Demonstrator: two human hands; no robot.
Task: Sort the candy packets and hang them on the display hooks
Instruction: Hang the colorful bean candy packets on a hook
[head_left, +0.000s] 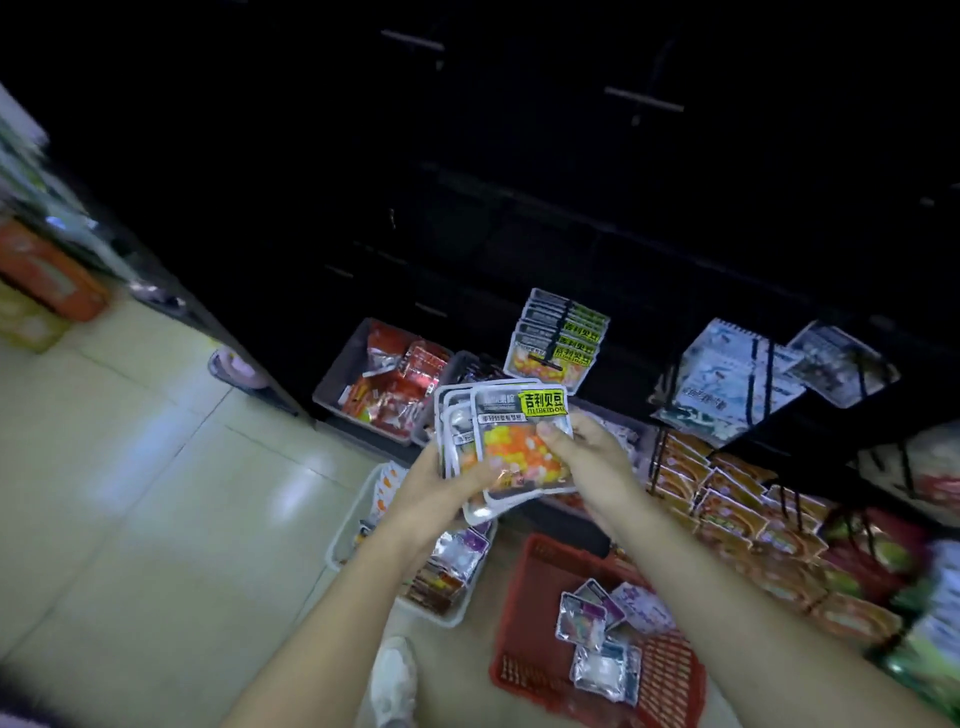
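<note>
Fingers of left hand (441, 483) and right hand (587, 452) clamp roughly 4 fanned candy packets (519, 447).

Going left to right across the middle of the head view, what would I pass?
orange box → grey bin → held packets → pale blue hanging packets
</note>
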